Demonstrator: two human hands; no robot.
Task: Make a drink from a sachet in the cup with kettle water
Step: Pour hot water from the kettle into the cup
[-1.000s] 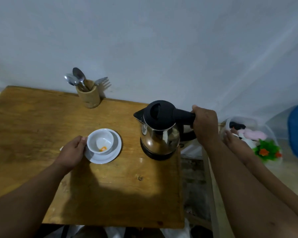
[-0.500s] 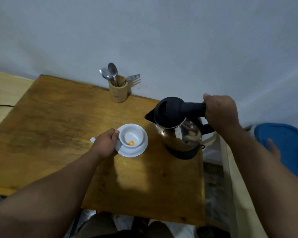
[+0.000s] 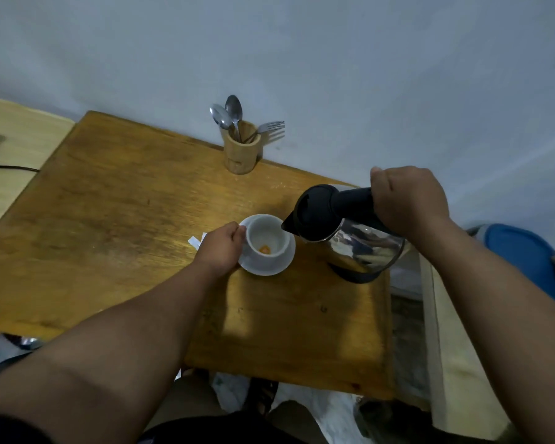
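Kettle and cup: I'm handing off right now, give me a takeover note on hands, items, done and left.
Right hand: gripping the kettle handle, kettle tilted, spout at the cup rim.
Left hand: fingers steady the cup on its saucer.
Done: orange powder lies in the cup; a torn white sachet lies behind the left hand.
Left: no water visible yet; pour, set the kettle down, stir with a spoon from the wooden holder.

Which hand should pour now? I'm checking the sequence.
The right hand: it grips the kettle, whose spout is tipped over the cup. The left hand steadies the cup.
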